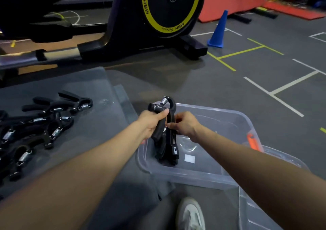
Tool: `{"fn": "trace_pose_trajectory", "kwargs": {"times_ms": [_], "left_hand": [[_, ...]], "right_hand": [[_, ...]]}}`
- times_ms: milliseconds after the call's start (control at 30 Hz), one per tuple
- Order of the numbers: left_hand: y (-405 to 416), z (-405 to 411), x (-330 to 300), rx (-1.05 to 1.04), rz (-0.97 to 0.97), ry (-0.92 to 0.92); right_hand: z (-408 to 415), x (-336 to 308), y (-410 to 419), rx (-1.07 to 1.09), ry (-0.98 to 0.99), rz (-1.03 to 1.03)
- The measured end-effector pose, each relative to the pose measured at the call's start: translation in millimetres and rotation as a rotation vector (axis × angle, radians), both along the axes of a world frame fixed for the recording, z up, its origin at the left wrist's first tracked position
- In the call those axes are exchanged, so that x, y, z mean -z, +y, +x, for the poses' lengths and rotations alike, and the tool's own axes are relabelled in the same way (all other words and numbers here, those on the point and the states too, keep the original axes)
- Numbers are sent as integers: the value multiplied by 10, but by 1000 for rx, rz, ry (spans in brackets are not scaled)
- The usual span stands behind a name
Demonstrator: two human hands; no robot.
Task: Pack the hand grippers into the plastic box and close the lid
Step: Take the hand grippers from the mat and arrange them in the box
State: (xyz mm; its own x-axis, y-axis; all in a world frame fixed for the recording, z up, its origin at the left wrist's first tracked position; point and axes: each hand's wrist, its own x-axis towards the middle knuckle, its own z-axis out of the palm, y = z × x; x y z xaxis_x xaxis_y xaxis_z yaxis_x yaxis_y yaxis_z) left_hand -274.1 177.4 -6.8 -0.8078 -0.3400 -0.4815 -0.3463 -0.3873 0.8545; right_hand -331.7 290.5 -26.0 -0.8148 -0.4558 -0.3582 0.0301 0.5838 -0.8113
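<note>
Over the plastic box (194,173) our left hand (150,124) and right hand (185,124) grasp one hand gripper (165,122); the pile (44,124) waits unpacked; lid not yet closed.

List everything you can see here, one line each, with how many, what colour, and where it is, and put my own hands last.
Hand grippers in hand: a bunch, black with silver springs, over the box's left end.
Loose hand grippers: a pile, count unclear, black, on the lid at left.
Plastic box: one, clear, centre floor.
Lid: one, clear, left of box.
Orange latch: one, box's right end.
Cone: one, blue, behind.
Exercise machine: one, black and yellow, top.
Shoe: one, white, bottom.
Left hand: gripping the bunch.
Right hand: pinching the bunch.
</note>
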Motion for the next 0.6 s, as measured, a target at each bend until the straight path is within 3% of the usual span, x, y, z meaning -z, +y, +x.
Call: {"fn": "trace_pose_trajectory", "kwargs": {"times_ms": [67, 133, 233, 300, 400, 600], "left_hand": [[3, -21, 71, 37, -42, -14], [-35, -34, 162, 79, -215, -49], [-191, 21, 280, 216, -821, -172], [-301, 72, 332, 334, -1107, -216], [-398, 122, 427, 448, -1236, -194], [-513, 110, 527, 535, -1273, -144]], "right_hand": [[-31, 66, 12, 65, -8, 26], [-75, 127, 46, 124, 0, 87], [-132, 274, 129, 174, 5, 233], [-162, 378, 161, 180, -6, 341], [-187, 515, 121, 178, -2, 463], [-164, 781, -151, 117, -5, 545]]}}
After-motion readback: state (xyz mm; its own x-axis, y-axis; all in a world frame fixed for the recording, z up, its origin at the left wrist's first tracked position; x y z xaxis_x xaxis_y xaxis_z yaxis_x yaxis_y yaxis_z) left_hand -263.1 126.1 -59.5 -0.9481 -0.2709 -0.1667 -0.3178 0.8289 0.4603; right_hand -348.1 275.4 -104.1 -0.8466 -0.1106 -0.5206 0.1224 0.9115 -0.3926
